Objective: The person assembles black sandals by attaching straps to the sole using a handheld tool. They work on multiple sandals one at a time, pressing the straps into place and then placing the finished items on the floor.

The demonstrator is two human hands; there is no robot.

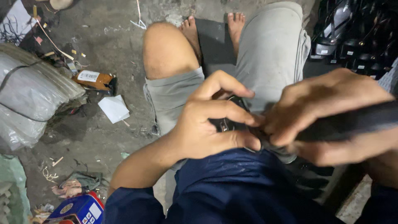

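A dirty concrete floor (112, 45) carries a white paper scrap (114, 108), an orange packet (94, 79), grey sacks (29, 95) and a blue box (81, 209).

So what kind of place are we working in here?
Likely a small footwear workshop: dark sandals stacked at upper right, a scrap-littered concrete floor, tied sacks on the left, and both hands working a black strap.

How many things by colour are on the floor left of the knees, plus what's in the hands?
Black: 1, the sandal, held by left hand and right hand
White: 2, paper scrap, sack
Orange-brown: 1, packet
Blue: 1, box
Total: 5
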